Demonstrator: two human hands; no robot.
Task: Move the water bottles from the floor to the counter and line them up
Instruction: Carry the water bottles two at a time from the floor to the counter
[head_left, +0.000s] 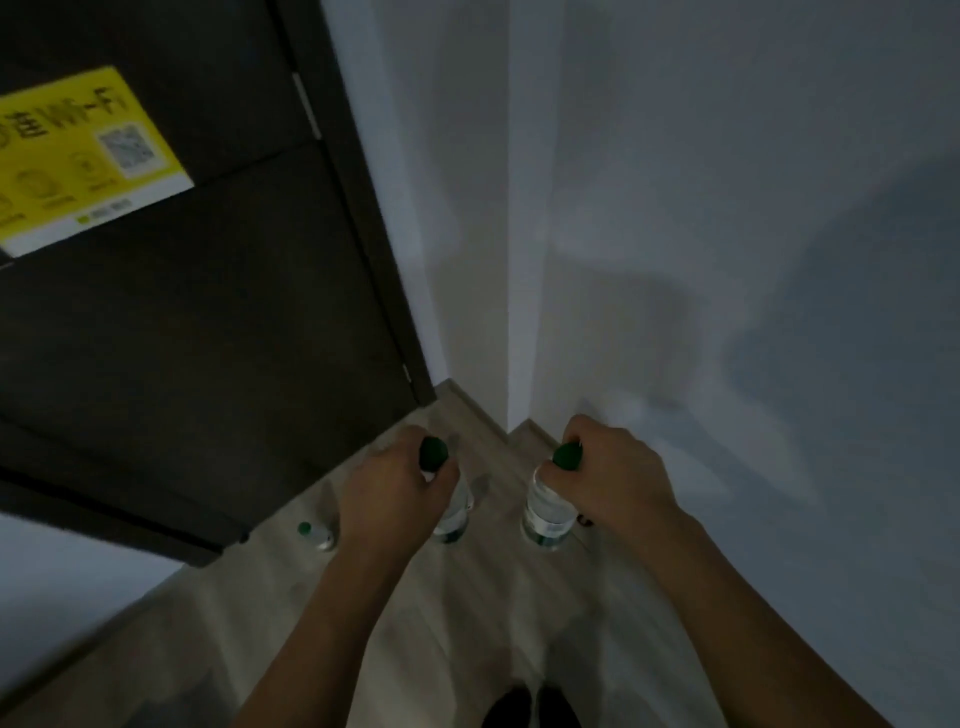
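— Where are your arms?

— Both of your bare forearms rise from the bottom edge toward the middle of the frame, the left one from lower centre, the right one from the lower right corner, and they draw closer together as they go up.

— And your hands?

— Your left hand (397, 480) sits just left of centre, back toward the camera, fingers curled round the neck of a bottle (453, 506) under its green cap. Your right hand (610, 470) sits just right of centre at about the same height, knuckles up, fingers wrapped round the neck of a second bottle (545, 514). The two hands are apart, side by side.
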